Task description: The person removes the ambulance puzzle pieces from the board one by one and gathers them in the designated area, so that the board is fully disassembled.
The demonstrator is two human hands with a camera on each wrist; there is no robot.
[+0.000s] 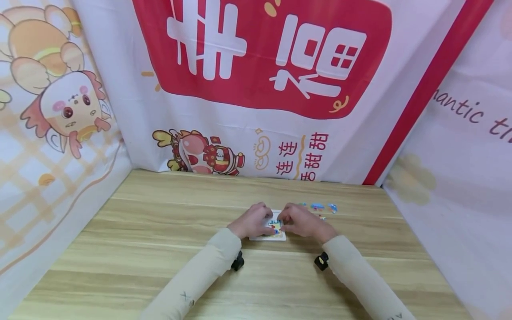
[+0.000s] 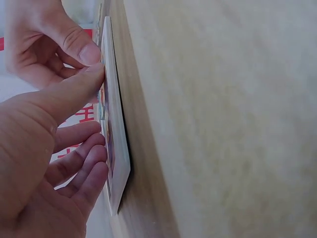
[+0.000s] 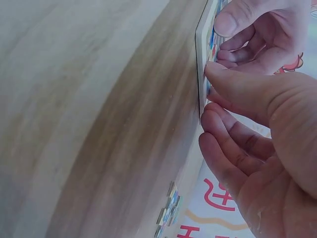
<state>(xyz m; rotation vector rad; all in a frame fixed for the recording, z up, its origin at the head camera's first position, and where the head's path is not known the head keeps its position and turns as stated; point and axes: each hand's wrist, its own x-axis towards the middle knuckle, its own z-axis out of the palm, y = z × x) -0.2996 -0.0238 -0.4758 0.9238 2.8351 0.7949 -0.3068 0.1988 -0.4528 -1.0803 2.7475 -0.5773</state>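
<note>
A small jigsaw puzzle board (image 1: pixel 273 238) with a white rim lies flat on the wooden table, partly covered by both hands. Colourful pieces (image 1: pixel 275 225) show inside it between the hands. My left hand (image 1: pixel 251 221) is at the board's left side; in the left wrist view its straight thumb presses the face of the board (image 2: pixel 119 186) and its fingertips rest along it. From the right, my right hand (image 1: pixel 303 221) touches the puzzle with thumb and fingertips, the thumb fairly straight in the right wrist view. No piece is visible between its fingers.
Several loose jigsaw pieces (image 1: pixel 318 206) lie on the table behind and beside the right hand; some show low in the right wrist view (image 3: pixel 169 210). Printed cloth (image 1: pixel 264 146) hangs along the table's back edge and both sides. A black wrist camera (image 1: pixel 321 261) hangs beneath the right sleeve.
</note>
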